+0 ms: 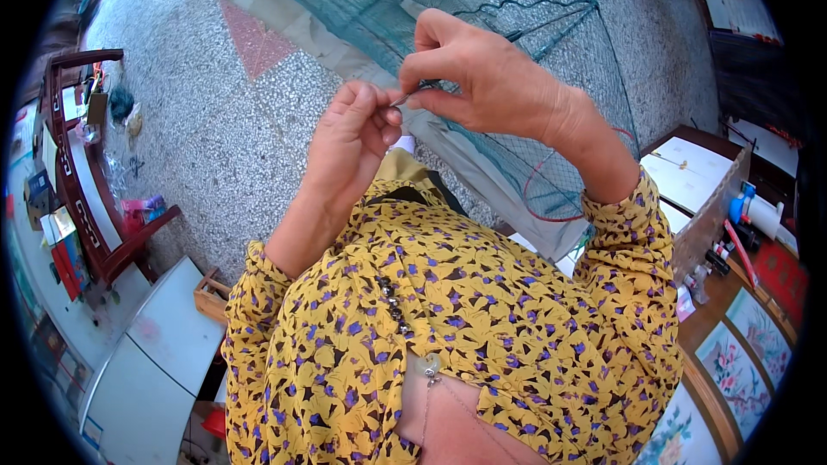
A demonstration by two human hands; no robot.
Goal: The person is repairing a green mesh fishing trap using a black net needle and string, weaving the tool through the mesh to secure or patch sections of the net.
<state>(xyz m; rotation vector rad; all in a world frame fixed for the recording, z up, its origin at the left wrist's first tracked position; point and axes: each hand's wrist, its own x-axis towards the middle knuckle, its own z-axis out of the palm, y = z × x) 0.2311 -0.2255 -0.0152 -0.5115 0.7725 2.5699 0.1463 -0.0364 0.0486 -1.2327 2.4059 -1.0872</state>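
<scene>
In front of my chest, both hands meet at a thin dark strand (401,101), too small to make out fully. Thumb and fingers of my left hand (345,133) are closed on its near end. My right hand (491,73) comes over from the right, its thumb and forefinger pinching the same strand. Just beyond and beneath them spreads a green mesh net (594,77) on a frame of dark cords. A pale cloth strip (491,176) runs along the net's near side. Below my right forearm, a red hoop (527,194) sits in the mesh.
Speckled stone floor (189,120) with reddish patches lies under the net. At the left are a dark carved wooden chair (95,198) and a pale-topped table (142,379). A box with white panels (689,172) and a cabinet with floral panels (732,362) stand at the right.
</scene>
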